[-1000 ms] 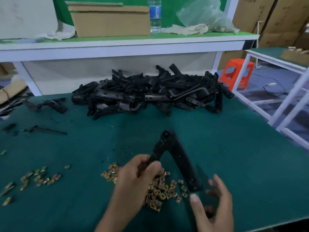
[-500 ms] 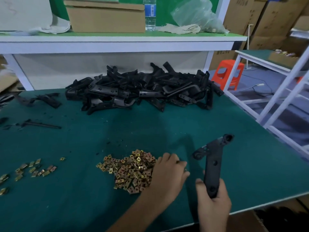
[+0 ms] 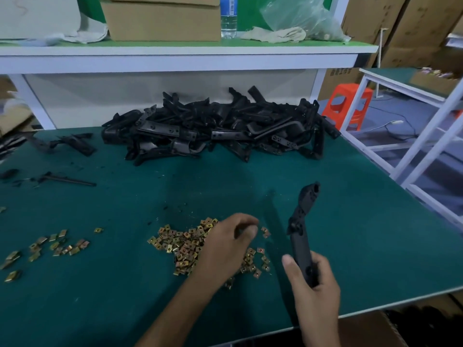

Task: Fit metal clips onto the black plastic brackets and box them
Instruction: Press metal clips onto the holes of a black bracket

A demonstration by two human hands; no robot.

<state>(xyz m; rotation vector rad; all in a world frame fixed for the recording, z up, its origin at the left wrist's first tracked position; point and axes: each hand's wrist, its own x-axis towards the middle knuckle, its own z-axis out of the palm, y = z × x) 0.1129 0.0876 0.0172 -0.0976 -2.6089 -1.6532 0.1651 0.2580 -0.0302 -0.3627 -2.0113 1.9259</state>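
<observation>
1. Right hand (image 3: 313, 279) grips the lower end of a bracket (image 3: 299, 244), fingers clamped round it; the bracket stands near upright over the desk (image 3: 363, 234), top leaning slightly right
2. Left hand (image 3: 225, 246) rests on the clips (image 3: 185, 246), just left of the bracket; its fingers (image 3: 246, 219) are curled, tips close together, and I cannot tell whether they pinch a clip
3. Bracket pile (image 3: 213, 131) lies at the desk's far edge, well apart from both hands
</observation>
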